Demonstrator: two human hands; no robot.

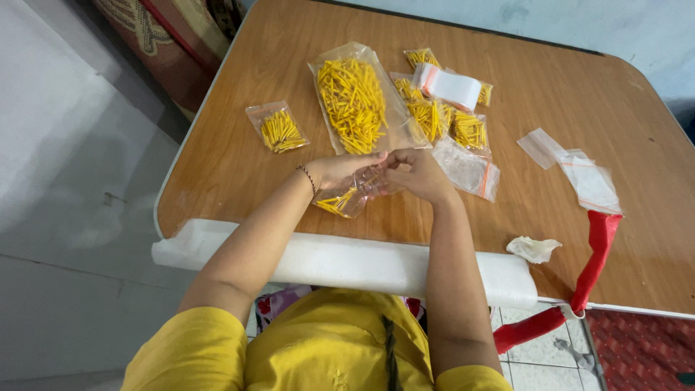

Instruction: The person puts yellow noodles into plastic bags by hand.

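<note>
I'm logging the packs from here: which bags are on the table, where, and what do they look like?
Small bag: in both hands, left hand, right hand; clear, yellow sticks.
Big bag: centre; clear, full of yellow sticks.
Left bag: apart, left; small, filled.
Filled bags: right of big bag.
Empty-bag stack: on them; white, red strips.
Empty bags: far right.

Both bare forearms reach forward from the near edge and converge, the left hand (340, 171) and right hand (418, 174) meeting at the middle with fingers curled and pinched together, fingertips almost touching.
</note>
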